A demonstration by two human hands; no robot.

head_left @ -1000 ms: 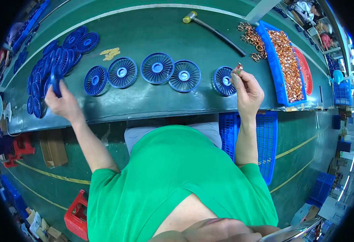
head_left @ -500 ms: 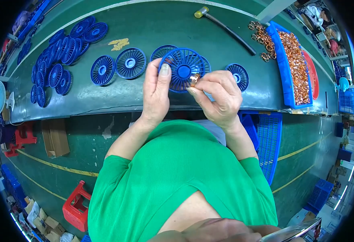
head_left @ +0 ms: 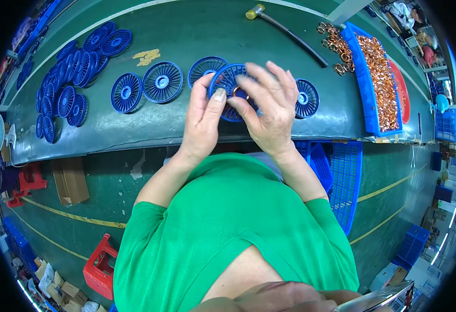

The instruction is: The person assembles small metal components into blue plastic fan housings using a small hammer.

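My left hand (head_left: 203, 117) is closed on the near-left rim of a blue spoked wheel (head_left: 227, 75), thumb on top. The wheel is held tilted above the table. At its hub is a copper-coloured ring (head_left: 241, 94). My right hand (head_left: 269, 106) reaches over the wheel, thumb and a blurred forefinger on either side of the ring, the other fingers stretched upward. That hand hides the wheel's right part. Behind the held wheel lies another blue wheel (head_left: 206, 66). Two more, a larger wheel (head_left: 162, 82) and a smaller wheel (head_left: 126, 93), lie to the left.
Many blue wheels (head_left: 85, 67) are heaped at the table's left. A single wheel (head_left: 307, 98) lies right of my hands. A hammer (head_left: 290, 34) rests at the back. On the right stand a blue bin (head_left: 360, 78) of copper-coloured rings and a red tray (head_left: 402, 93), with loose rings (head_left: 337, 47) beside the bin.
My right hand has brought the copper-coloured ring from the wheel's right side to its hub. Its fingers have gone from a pinch to spread over the wheel. The left hand keeps its hold.
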